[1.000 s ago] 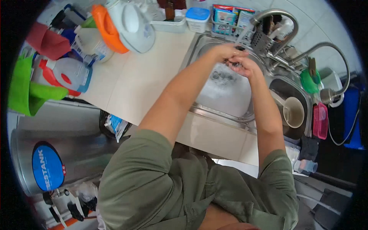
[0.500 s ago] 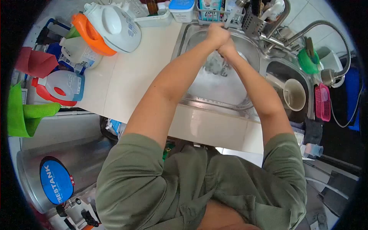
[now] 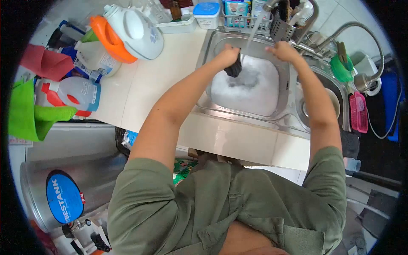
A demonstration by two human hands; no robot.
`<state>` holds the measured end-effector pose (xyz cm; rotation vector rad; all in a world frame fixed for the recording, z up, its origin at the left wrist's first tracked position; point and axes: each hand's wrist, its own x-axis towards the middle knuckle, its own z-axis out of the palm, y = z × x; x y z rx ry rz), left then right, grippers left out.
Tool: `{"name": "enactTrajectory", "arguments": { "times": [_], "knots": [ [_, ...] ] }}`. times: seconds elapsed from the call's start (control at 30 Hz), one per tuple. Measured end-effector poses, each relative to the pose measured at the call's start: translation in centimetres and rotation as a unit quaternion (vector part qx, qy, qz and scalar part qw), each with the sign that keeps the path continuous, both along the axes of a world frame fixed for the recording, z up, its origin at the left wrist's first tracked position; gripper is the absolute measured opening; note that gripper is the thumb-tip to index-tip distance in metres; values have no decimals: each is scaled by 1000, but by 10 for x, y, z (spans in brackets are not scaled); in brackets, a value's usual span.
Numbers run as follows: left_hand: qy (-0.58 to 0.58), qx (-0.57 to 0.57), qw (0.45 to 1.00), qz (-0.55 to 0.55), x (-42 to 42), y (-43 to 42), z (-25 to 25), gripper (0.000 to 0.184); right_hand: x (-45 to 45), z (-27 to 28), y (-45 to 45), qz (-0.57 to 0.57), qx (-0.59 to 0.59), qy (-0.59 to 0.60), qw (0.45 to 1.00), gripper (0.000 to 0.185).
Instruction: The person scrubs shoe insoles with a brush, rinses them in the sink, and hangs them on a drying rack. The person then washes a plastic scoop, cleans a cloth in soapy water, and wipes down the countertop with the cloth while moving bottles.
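My left hand [image 3: 229, 55] is closed around a wet, dark cloth [image 3: 233, 69], which hangs bunched over the left part of the sink basin [image 3: 284, 91]. White suds [image 3: 255, 98] fill this basin. A stream of water [image 3: 251, 37] runs from the faucet [image 3: 270, 5] just right of my left hand. My right hand [image 3: 285, 52] is over the basin's far right edge, below the utensil holder. Its thumb sticks out to the left, apart from the rest, and no item shows in it; the other fingers are partly hidden.
Detergent jugs [image 3: 140, 34] stand on the counter [image 3: 148, 80] at left. Behind the sink are a blue-lidded tub [image 3: 207, 16], a wire basket [image 3: 244, 26] and a metal utensil holder [image 3: 282, 25]. A pale bowl [image 3: 333, 102] sits in the second basin, and a pink basket [image 3: 358, 112] lies beside it.
My hands were together under the stream and have moved apart. My left hand went left and down with the dark cloth; my right hand went right.
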<state>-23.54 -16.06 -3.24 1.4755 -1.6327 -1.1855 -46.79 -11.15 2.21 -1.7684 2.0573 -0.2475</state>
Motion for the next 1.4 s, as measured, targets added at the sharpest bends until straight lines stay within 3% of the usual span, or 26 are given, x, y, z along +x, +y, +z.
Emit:
{"name": "enactTrajectory", "arguments": {
  "times": [0.07,0.13,0.2,0.27,0.3,0.33,0.4,0.53,0.6,0.63,0.67,0.73,0.77,0.83,0.93,0.97,1.0,1.03,1.1,1.13,1.17,1.2,1.27,1.3,1.33,1.4],
  "knots": [
    [-158,-105,965,-182,16,20,25,36,10,28,1,16,2,7,1000,54],
    [-191,-212,918,-275,26,23,27,33,1,33,-14,-48,-39,-103,993,56],
    [-191,-271,906,-262,34,37,48,27,0,42,-22,-53,-51,-133,988,52],
    [-92,-251,935,-235,41,39,65,21,-1,26,-34,-67,-66,-111,989,47],
    [-78,-275,936,-206,44,41,74,19,8,16,-35,-106,-107,-194,969,46],
    [-61,-300,935,-178,47,45,85,17,21,10,-29,-146,-144,-274,940,45],
    [-26,-386,911,-142,54,53,113,18,64,26,9,-202,-102,-434,872,48],
    [4,-366,917,-157,62,85,162,21,139,27,68,-300,40,-590,749,66],
    [84,-367,877,-298,64,86,158,31,169,22,87,-325,72,-691,642,74],
    [128,-274,870,-389,72,89,157,48,184,44,102,-202,149,-758,601,70],
    [129,-273,871,-387,83,89,154,48,179,23,95,-174,117,-798,565,60],
    [79,-266,890,-362,109,82,138,67,178,-3,84,-140,41,-862,485,41],
    [71,-209,917,-333,128,76,131,66,179,-7,80,-141,43,-862,486,41],
    [36,-239,937,-252,177,51,101,54,188,-7,74,-148,51,-833,531,36],
    [-19,-241,969,-43,276,18,64,24,206,3,57,-152,64,-787,594,29],
    [-75,-289,953,50,312,7,58,20,234,25,58,-167,26,-731,661,26],
    [-10,-257,952,166,341,8,65,15,254,30,50,-129,-25,-679,723,26],
    [-87,-316,923,204,382,-13,53,15,265,21,35,-42,16,-670,741,25],
    [-123,-254,894,348,433,-28,69,26,309,3,6,189,-156,-493,835,30],
    [-183,-308,854,378,470,-49,57,31,352,1,-4,308,-349,-277,841,33],
    [-238,-362,806,403,503,-73,42,36,386,0,-20,387,-274,-191,860,37],
    [-244,-369,809,388,517,-84,47,36,413,2,-32,459,-192,-103,862,41],
    [-243,-414,765,430,537,-108,60,57,442,8,-2,453,-150,31,878,43],
    [-249,-419,767,417,542,-118,70,57,452,5,0,429,-101,-4,898,42],
    [-199,-406,809,376,543,-122,83,57,459,-1,1,405,-48,-40,912,42],
    [-152,-385,850,325,534,-131,104,57,466,-15,8,441,-62,14,895,46]
  ]
}}
